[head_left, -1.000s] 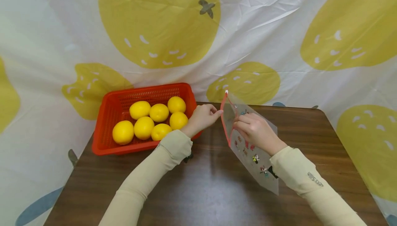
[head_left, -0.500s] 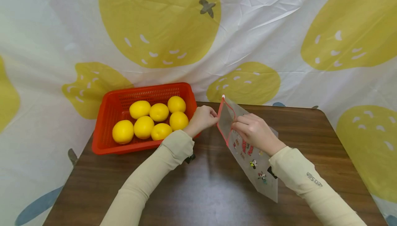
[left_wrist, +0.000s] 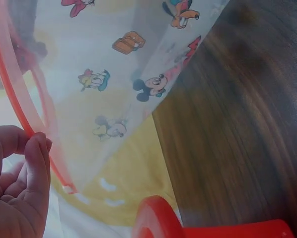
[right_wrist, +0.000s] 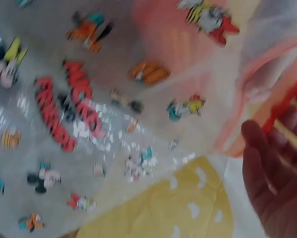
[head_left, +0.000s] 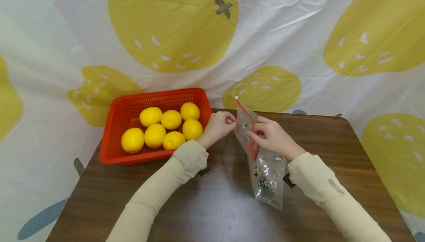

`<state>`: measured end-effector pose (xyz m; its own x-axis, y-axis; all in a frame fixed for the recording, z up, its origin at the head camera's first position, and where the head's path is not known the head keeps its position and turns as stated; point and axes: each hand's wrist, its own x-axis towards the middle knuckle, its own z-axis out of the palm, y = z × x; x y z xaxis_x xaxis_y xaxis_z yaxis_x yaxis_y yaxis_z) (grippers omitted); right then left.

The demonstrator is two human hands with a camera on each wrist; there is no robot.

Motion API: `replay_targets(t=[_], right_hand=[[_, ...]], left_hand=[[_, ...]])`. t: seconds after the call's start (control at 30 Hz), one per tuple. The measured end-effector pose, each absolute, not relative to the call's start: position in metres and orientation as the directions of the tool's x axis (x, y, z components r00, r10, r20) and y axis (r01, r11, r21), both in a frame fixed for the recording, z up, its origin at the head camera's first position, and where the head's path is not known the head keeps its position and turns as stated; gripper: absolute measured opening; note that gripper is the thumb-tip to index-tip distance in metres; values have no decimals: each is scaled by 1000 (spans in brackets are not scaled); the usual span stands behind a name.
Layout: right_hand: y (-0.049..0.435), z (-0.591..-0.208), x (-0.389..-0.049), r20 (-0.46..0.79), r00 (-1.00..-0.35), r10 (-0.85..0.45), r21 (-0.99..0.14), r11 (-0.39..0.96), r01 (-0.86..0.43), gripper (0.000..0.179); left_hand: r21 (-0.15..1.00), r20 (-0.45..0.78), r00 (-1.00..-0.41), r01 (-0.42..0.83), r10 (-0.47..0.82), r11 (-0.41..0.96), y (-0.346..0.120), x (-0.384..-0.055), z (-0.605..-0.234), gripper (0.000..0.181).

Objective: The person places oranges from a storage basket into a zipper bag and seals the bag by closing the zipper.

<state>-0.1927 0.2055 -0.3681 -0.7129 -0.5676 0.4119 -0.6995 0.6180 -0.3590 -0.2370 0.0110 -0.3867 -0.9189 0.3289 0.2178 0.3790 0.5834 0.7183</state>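
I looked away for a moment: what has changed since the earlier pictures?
The clear bag has turned, its lower end swinging left in the head view. The right hand has rolled, its thumb now showing across the bag. Nothing is plainly let go. The left hand still pinches the bag; red basket and yellow fruit stay put.

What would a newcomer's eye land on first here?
Probably the bright red perforated plastic basket holding seven round yellow fruits, left of centre on the dark brown wood-grain table. Next, the translucent plastic bag with cartoon prints and red edging, held by the left hand and right hand, to the basket's right. Behind the table hangs a white cloth with huge yellow fruit prints.
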Motion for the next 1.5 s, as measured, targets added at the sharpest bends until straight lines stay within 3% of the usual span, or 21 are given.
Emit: replay_targets(t=[0.1,0.2,0.3,0.47,0.7,1.5], right_hand=[[200,-364,-198,346,-832,-434,-455,698,-553,7],[198,-359,-204,213,-925,-314,-550,743,-380,26],[200,-357,-209,115,-958,-262,-566,775,-280,36],[208,-355,-212,124,-967,-223,-540,802,-254,28],[222,-347,-210,135,-977,-166,-586,781,-214,28],[261,-327,-205,285,-955,-85,-515,827,-228,13]], left_hand=[[710,233,-910,400,342,580,12,-235,-385,11],[708,243,-904,413,352,573,13,-235,-385,11],[712,248,-905,413,347,568,12,-234,-386,10],[722,247,-921,383,303,576,5,-235,-391,9],[711,246,-942,335,228,618,-7,-239,-394,7],[747,117,-975,211,187,630,-31,-247,-400,9]])
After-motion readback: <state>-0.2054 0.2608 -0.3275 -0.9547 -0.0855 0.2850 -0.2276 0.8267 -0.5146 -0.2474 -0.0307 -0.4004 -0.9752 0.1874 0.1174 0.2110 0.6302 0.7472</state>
